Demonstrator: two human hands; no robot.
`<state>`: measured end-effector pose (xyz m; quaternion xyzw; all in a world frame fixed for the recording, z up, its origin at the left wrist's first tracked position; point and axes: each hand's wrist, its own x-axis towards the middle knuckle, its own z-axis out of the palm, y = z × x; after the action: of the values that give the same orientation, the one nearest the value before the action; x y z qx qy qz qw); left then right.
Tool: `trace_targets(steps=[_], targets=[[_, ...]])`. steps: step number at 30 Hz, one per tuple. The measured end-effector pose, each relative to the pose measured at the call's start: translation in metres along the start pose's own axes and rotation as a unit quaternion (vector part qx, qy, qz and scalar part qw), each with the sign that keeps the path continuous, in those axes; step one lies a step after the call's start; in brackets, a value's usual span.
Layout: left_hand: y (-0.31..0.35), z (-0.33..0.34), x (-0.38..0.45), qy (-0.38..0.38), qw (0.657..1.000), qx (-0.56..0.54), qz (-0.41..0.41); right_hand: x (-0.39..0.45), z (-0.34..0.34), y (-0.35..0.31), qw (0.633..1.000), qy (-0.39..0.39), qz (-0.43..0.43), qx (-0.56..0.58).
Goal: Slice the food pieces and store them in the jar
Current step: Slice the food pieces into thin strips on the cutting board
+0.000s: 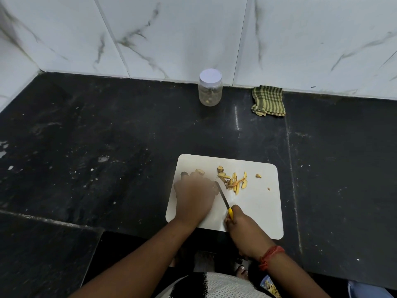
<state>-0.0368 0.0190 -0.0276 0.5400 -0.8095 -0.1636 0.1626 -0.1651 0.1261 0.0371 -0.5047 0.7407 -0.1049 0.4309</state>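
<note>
Black stone counter (107,136) carries a white board (257,203), where a small, firm, light food piece (199,172) is pinned under the blurred left hand (194,197), best held by its far end, while a knife (223,200) is gripped in the right hand (242,229) and the jar (210,88) is left lidded by the wall.

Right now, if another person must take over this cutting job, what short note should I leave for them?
Left hand: on the cutting board, blurred, seemingly holding down a food piece; grip unclear.
Right hand: grips the yellow-handled knife, blade pointing up-left toward the left hand.
Cut slices lie in a loose pile on the board, with a few stray bits to their right.
Jar: at the back by the wall, white lid on, nearly empty.
Done: some slicing.
Left: finish slicing, open the jar, put the slices in.
</note>
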Motion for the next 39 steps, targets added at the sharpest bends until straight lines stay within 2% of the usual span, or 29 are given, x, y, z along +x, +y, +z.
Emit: trace_targets(steps=[19,39], targets=[[0.002,-0.001,-0.001,0.007,1.0,-0.01,-0.002,0.002,0.003,-0.004,1.0,0.007,0.005,0.012],[0.001,0.0,-0.001,0.014,1.0,-0.008,0.006,0.016,0.012,0.001,0.997,-0.007,0.013,-0.082]])
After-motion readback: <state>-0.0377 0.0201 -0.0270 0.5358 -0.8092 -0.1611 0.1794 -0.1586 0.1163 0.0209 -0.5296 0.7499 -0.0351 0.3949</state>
